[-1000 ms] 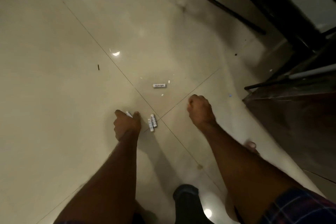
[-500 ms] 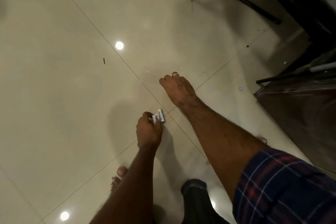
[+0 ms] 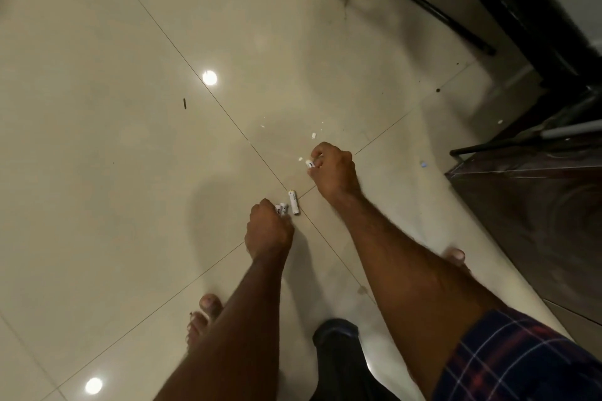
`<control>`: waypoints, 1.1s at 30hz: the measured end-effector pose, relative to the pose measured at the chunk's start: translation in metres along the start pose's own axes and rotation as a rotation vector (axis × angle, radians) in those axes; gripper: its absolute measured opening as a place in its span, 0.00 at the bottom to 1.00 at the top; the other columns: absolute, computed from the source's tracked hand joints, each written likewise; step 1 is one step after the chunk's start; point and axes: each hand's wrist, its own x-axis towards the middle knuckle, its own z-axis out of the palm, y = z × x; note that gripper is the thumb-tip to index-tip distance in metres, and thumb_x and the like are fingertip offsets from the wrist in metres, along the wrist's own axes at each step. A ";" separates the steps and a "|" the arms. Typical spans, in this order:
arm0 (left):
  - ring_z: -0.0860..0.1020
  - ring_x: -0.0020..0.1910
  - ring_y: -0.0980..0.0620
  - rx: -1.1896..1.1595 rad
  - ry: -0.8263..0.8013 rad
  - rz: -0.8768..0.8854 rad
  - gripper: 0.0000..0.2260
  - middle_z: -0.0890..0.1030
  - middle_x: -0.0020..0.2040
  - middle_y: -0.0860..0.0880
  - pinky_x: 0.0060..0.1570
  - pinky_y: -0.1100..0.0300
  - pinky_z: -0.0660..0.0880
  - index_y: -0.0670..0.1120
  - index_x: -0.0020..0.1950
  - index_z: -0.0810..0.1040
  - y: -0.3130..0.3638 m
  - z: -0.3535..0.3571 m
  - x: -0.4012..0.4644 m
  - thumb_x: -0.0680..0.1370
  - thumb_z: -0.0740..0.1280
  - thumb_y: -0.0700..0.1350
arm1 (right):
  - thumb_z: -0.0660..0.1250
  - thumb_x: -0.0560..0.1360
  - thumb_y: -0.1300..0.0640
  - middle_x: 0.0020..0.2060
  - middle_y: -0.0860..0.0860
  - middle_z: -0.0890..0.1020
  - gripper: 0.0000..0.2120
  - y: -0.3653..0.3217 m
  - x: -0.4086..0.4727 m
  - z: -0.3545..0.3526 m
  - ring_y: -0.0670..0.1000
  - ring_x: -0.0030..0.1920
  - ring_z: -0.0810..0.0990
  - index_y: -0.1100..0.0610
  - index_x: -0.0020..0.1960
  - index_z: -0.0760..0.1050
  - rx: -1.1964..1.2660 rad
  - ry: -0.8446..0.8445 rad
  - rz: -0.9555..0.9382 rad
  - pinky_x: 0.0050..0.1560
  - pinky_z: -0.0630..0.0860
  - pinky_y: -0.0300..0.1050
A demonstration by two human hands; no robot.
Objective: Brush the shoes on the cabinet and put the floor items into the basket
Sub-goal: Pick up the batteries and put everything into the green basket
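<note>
batteries (image 3: 281, 208) mostly hidden in closed left hand (image 3: 269, 231); right hand (image 3: 332, 169) clamps another (label cut off); one (image 3: 293, 202) lies free.

The floor (image 3: 130, 172) is tiled in glossy pale beige, crossed by thin dark grout lines. The small batteries (image 3: 293, 202) are white with dark lettering, and white flecks (image 3: 314, 135) are scattered beside them. The sleeve (image 3: 521, 358) is patterned in navy plaid with red and white lines, and the cabinet (image 3: 537, 221) is dark brown.
</note>
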 end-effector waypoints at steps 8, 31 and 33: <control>0.79 0.50 0.41 -0.154 0.018 0.004 0.10 0.81 0.51 0.42 0.44 0.55 0.72 0.40 0.54 0.79 -0.002 0.003 0.004 0.78 0.70 0.45 | 0.77 0.70 0.64 0.45 0.54 0.84 0.13 -0.002 -0.037 0.017 0.53 0.41 0.85 0.58 0.53 0.80 0.256 -0.089 0.096 0.40 0.84 0.49; 0.82 0.34 0.43 -0.462 -0.244 0.017 0.07 0.84 0.41 0.39 0.33 0.51 0.82 0.38 0.51 0.81 0.020 0.020 -0.005 0.76 0.74 0.40 | 0.76 0.71 0.58 0.52 0.57 0.82 0.13 0.037 -0.048 0.003 0.59 0.54 0.81 0.58 0.54 0.81 -0.198 -0.074 0.213 0.51 0.79 0.48; 0.79 0.30 0.47 -0.554 -0.275 -0.025 0.07 0.83 0.40 0.39 0.27 0.58 0.78 0.36 0.51 0.82 0.023 0.019 -0.005 0.77 0.74 0.38 | 0.79 0.68 0.58 0.45 0.57 0.85 0.10 0.041 -0.046 -0.003 0.57 0.45 0.84 0.60 0.48 0.83 -0.058 -0.086 0.286 0.47 0.83 0.50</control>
